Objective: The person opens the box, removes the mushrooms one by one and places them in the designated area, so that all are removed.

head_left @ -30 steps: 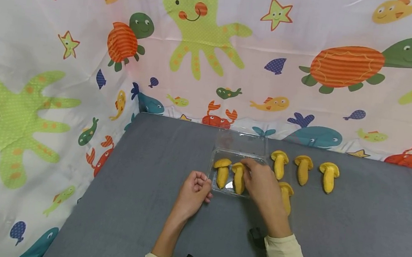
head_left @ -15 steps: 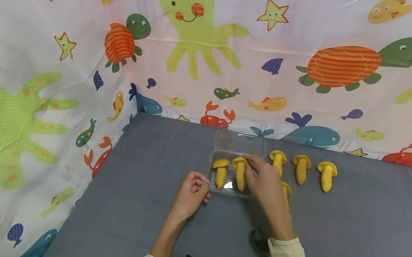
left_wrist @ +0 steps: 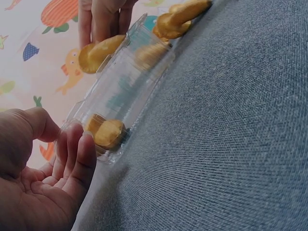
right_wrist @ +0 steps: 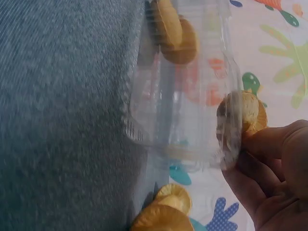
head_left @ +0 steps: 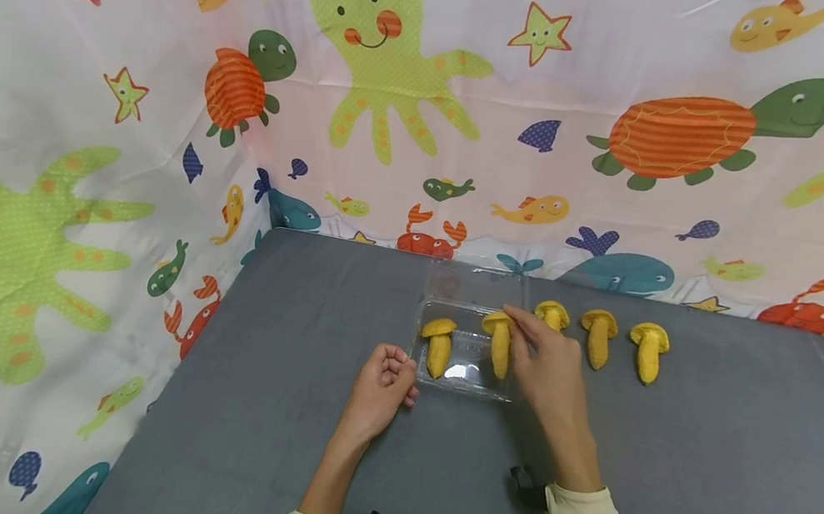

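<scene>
A yellow toy mushroom (head_left: 499, 346) hangs over the right side of a clear plastic clamshell box (head_left: 462, 384); my right hand (head_left: 551, 372) pinches it by the cap. In the left wrist view this mushroom (left_wrist: 101, 53) is at the box's upper rim. Another mushroom (head_left: 438, 348) lies in the left of the box, stem toward me. At the box's front left corner, my left hand (head_left: 381, 384) pinches the rim between thumb and fingers. The box lid (head_left: 477, 279) is folded open toward the back.
To the right of the box, several more yellow mushrooms stand out on the grey cloth, including a partly covered one (head_left: 552, 312), a middle one (head_left: 598, 339) and a far right one (head_left: 648, 353). A curtain (head_left: 413, 106) with sea animals hangs behind the table (head_left: 256, 375).
My right hand has shifted the pinched mushroom rightward within the box's outline, away from the other one. It now covers a mushroom seen on the cloth before. My left hand stays put.
</scene>
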Tool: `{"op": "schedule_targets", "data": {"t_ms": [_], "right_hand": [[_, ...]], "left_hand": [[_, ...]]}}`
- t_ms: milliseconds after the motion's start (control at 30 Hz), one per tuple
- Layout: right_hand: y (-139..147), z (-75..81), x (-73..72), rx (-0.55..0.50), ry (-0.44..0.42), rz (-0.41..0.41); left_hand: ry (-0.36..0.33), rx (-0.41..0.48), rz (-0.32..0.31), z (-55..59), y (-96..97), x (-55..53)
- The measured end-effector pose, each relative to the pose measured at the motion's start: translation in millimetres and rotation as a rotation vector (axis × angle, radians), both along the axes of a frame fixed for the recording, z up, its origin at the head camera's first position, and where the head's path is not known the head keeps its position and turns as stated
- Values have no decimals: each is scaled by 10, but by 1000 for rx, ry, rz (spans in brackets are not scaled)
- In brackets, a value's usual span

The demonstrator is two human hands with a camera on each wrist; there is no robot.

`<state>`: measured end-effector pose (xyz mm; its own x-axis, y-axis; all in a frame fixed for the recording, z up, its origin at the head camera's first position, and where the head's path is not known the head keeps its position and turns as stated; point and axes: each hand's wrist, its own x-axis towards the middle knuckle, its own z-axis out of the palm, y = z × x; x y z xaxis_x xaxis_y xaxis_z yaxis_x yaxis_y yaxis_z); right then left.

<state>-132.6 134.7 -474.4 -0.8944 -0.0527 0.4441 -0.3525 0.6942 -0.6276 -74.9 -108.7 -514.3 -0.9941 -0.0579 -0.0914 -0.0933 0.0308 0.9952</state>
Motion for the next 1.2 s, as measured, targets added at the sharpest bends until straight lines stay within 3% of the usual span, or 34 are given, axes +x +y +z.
{"op": "schedule_targets", "data": {"t_ms": [200,533,933,1200], "right_hand": [[98,41,36,-20,29,-30],[369,41,130,-50,50,-169],[606,40,195,-73,65,-259],[753,43,258,-87,18,-330]], "left_hand": [[14,10,-3,-4,-8,-2],[12,13,-5,-2,-1,7],[23,10,-4,-5,-17,9],[27,8,1,-18,-3,1]]}}
